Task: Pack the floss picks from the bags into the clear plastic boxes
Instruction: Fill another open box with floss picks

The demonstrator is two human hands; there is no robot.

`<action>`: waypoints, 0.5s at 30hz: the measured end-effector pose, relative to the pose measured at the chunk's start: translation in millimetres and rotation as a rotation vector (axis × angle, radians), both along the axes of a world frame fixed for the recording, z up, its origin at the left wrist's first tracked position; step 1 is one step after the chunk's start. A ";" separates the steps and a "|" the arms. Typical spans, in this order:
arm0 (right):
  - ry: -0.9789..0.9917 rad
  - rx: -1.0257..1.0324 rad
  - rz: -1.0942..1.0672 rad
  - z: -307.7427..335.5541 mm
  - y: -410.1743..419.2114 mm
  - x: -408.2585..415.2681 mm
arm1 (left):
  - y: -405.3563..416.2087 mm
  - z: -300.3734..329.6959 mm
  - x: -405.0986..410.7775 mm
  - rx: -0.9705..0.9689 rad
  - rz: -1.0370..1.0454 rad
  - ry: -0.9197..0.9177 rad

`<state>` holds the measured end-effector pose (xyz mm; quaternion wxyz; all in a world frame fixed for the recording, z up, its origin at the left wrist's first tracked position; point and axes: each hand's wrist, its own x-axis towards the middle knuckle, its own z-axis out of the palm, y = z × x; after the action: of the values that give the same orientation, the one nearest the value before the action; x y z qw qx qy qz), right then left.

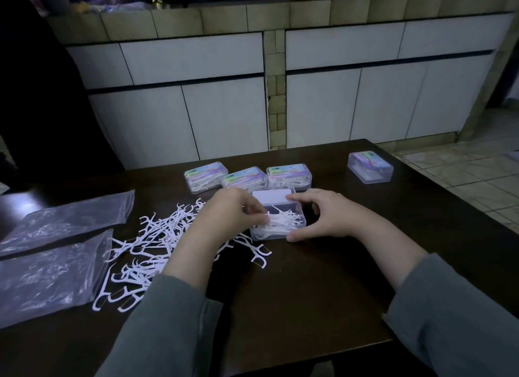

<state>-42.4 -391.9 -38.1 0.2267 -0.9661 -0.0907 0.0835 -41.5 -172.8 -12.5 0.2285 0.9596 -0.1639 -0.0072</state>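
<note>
A: While the left hand [224,216] reaches over the open clear plastic box [276,216], what does it hold?

B: Its fingers are curled and pinch a small bunch of white plastic floss picks [283,221] at the left edge of the box. I think it is laying them flat inside, so that they lie in one direction and take less room.

A: And the right hand [320,215]?

B: It grips the box from the 3 o'clock side, thumb on the near wall and fingers on the far rim. I judge this is to keep the light box from sliding while the picks go in.

A: Where are the other picks?

B: A loose pile of white floss picks [146,250] lies on the dark wooden table [309,287] at 9 o'clock of the box, touching it at the near corner. So the left hand has only a short way to go.

A: And farther out?

B: Two clear plastic bags [56,244] lie flat at 9 o'clock beyond the pile; I cannot tell if any picks remain in them. At 12 o'clock, just behind the open box, three closed boxes with colourful labels [247,176] stand in a row, filled with picks. One more closed box [370,166] stands apart at 2 o'clock; its content is not clear.

A: How far is the task?

B: About the middle, I would say; the pile is large.
</note>
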 end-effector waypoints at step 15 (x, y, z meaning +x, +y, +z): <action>0.013 0.019 -0.020 -1.0 -0.8 1.2 | -14.0 1.6 -1.0 0.139 -0.009 -0.040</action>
<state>-41.3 -392.7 -39.1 0.2373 -0.9642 -0.0805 0.0867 -42.5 -186.8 -10.9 0.1578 0.9724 -0.1719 -0.0005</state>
